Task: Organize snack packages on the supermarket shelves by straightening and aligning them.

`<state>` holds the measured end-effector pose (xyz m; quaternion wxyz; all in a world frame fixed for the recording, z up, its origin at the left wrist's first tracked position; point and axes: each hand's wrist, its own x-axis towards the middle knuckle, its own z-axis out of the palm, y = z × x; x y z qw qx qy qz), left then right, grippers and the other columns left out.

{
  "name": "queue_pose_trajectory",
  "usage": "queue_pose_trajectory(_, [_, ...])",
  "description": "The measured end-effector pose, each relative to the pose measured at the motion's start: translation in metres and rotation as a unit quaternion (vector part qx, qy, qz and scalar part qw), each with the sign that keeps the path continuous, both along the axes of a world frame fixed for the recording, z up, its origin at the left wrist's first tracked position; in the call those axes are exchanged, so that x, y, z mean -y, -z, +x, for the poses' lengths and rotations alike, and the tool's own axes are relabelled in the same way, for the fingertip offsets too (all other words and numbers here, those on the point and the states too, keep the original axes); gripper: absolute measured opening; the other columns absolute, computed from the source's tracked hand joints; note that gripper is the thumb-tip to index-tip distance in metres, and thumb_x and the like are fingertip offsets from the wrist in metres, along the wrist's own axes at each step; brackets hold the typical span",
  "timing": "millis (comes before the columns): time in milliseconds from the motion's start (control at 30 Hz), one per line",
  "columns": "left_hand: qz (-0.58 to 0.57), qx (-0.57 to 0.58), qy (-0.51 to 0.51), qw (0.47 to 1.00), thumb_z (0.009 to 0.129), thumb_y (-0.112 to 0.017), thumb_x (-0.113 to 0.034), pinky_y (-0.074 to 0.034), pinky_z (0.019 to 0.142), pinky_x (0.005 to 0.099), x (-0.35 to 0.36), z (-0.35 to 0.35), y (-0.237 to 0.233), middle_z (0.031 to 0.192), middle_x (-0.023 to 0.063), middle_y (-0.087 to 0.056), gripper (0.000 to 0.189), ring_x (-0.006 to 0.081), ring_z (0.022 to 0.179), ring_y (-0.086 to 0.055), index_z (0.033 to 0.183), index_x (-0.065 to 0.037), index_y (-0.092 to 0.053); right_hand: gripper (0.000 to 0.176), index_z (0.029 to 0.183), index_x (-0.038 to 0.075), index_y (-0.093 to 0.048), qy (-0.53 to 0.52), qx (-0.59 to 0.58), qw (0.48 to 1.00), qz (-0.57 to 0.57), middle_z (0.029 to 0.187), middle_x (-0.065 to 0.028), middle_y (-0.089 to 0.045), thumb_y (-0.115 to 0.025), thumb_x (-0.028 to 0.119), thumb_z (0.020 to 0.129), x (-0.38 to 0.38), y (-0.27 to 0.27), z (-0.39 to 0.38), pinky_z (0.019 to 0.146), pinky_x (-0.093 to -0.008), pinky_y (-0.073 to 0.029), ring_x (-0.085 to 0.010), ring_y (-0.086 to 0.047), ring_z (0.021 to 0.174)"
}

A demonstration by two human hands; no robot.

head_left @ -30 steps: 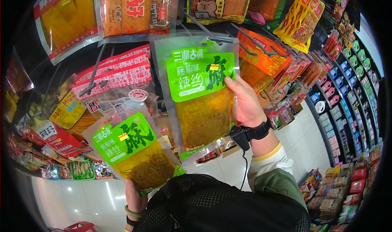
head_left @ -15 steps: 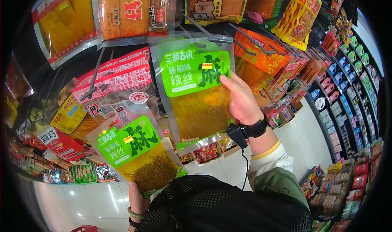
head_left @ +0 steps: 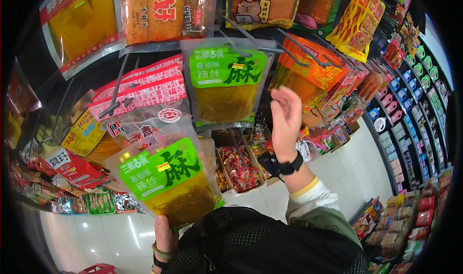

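My left hand point(head_left: 163, 235) grips the bottom of a clear snack pouch with a green label point(head_left: 166, 180), held up in front of the rack. A second pouch of the same kind point(head_left: 224, 83) hangs on a metal display hook point(head_left: 241, 33) at upper centre. My right hand point(head_left: 285, 117) is raised just right of that hanging pouch, fingers apart, holding nothing and not touching it. A black strap with a small device sits on that wrist.
Red-and-white pouches point(head_left: 140, 88) hang left of the green one, orange packs point(head_left: 311, 71) to its right, yellow and brown packs above. Long shelves of goods point(head_left: 410, 95) run along the right. A tiled floor point(head_left: 357, 163) lies below. Black mesh fabric point(head_left: 260, 245) fills the bottom foreground.
My right hand has let go of the upper green pouch, which now hangs on the hook farther back. The hand has drawn away and opened. The left hand still holds its pouch.
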<state>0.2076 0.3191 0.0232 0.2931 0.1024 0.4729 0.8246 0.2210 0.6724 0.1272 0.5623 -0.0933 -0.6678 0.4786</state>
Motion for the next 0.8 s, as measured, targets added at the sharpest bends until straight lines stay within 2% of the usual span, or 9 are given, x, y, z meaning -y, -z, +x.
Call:
queue_pose_trajectory(67, [-0.008, -0.009, 0.009, 1.000, 0.095, -0.036, -0.036, -0.034, 0.099, 0.0429, -0.008, -0.003, -0.005, 0.129, 0.0125, -0.045, 0.049, 0.0270, 0.118, -0.044, 0.130, -0.002, -0.036, 0.034, 0.117, 0.002, -0.046, -0.060, 0.048, 0.997, 0.009, 0.110, -0.0086, -0.053, -0.053, 0.000, 0.083, 0.015, 0.013, 0.016, 0.087, -0.0276, -0.041, -0.0157, -0.051, 0.101])
queue_pose_trajectory(100, [-0.036, -0.033, 0.035, 0.998, 0.094, -0.036, -0.033, -0.035, 0.098, 0.0417, -0.013, -0.006, -0.008, 0.127, 0.0127, -0.046, 0.046, 0.0260, 0.116, -0.045, 0.128, -0.001, -0.039, 0.039, 0.120, 0.002, -0.044, -0.192, 0.083, 0.977, -0.040, 0.112, -0.0079, -0.052, -0.057, 0.005, 0.083, 0.028, 0.006, 0.025, 0.088, -0.0273, -0.040, -0.0153, -0.050, 0.102])
queue_pose_trajectory(133, [-0.064, -0.056, 0.062, 0.994, 0.094, -0.037, -0.030, -0.036, 0.097, 0.0405, -0.017, -0.008, -0.011, 0.125, 0.0128, -0.048, 0.044, 0.0249, 0.115, -0.047, 0.126, 0.001, -0.041, 0.043, 0.125, 0.003, -0.040, -0.387, 0.117, 0.901, -0.156, 0.114, -0.0065, -0.051, -0.057, 0.013, 0.086, 0.036, -0.001, 0.029, 0.088, -0.0267, -0.039, -0.0140, -0.050, 0.102])
queue_pose_trajectory(200, [-0.082, -0.077, 0.107, 0.988, 0.093, -0.040, -0.026, -0.037, 0.096, 0.0383, -0.027, -0.013, -0.013, 0.124, 0.0120, -0.049, 0.041, 0.0238, 0.114, -0.047, 0.123, 0.002, -0.043, 0.039, 0.124, 0.002, -0.043, -0.492, 0.146, 0.822, -0.247, 0.116, -0.0050, -0.052, -0.053, 0.019, 0.091, 0.051, -0.003, 0.033, 0.089, -0.0257, -0.039, -0.0114, -0.049, 0.102])
queue_pose_trajectory(267, [-0.050, -0.052, 0.150, 0.986, 0.093, -0.045, -0.024, -0.037, 0.095, 0.0344, -0.041, -0.012, -0.012, 0.119, 0.0090, -0.053, 0.038, 0.0194, 0.111, -0.048, 0.118, 0.003, -0.050, 0.036, 0.122, 0.001, -0.045, -0.485, 0.169, 0.825, -0.237, 0.116, -0.0041, -0.053, -0.050, 0.020, 0.092, 0.051, -0.007, 0.039, 0.089, -0.0255, -0.038, -0.0104, -0.049, 0.102])
queue_pose_trajectory(333, [-0.079, -0.081, 0.171, 0.979, 0.091, -0.049, -0.030, -0.035, 0.098, 0.0362, -0.049, -0.014, -0.008, 0.126, 0.0106, -0.048, 0.049, 0.0204, 0.116, -0.045, 0.128, 0.002, -0.041, 0.034, 0.120, 0.001, -0.048, -0.476, 0.194, 0.827, -0.228, 0.116, -0.0033, -0.053, -0.047, 0.021, 0.093, 0.045, -0.009, 0.043, 0.090, -0.0253, -0.038, -0.0095, -0.049, 0.103])
queue_pose_trajectory(400, [0.050, -0.075, 0.171, 0.981, 0.090, -0.049, -0.035, -0.030, 0.102, 0.0394, -0.063, -0.011, -0.012, 0.134, 0.0131, -0.038, 0.064, 0.0255, 0.123, -0.039, 0.137, 0.000, -0.025, 0.031, 0.116, -0.001, -0.052, -0.382, 0.142, 0.894, -0.188, 0.113, -0.0021, -0.056, -0.047, 0.020, 0.094, 0.029, -0.014, 0.043, 0.090, -0.0254, -0.038, -0.0085, -0.050, 0.103])
queue_pose_trajectory(433, [0.032, -0.081, 0.216, 0.972, 0.089, -0.049, -0.040, -0.027, 0.104, 0.0425, -0.060, -0.017, -0.011, 0.140, 0.0166, -0.030, 0.074, 0.0314, 0.127, -0.034, 0.141, -0.003, -0.013, 0.030, 0.116, 0.000, -0.052, -0.386, 0.068, 0.897, -0.204, 0.110, -0.0017, -0.057, -0.048, 0.019, 0.093, 0.027, -0.027, 0.038, 0.089, -0.0254, -0.038, -0.0085, -0.051, 0.100])
queue_pose_trajectory(800, [-0.020, -0.006, 0.203, 0.979, 0.083, -0.052, -0.051, -0.033, 0.100, 0.0406, -0.050, -0.014, -0.020, 0.140, 0.0201, -0.030, 0.083, 0.0330, 0.121, -0.042, 0.141, -0.005, -0.013, 0.025, 0.106, 0.002, -0.057, -0.331, 0.031, 0.911, -0.246, 0.104, -0.0013, -0.060, -0.049, 0.020, 0.092, -0.010, -0.051, 0.009, 0.086, -0.0241, -0.039, -0.0082, -0.052, 0.095])
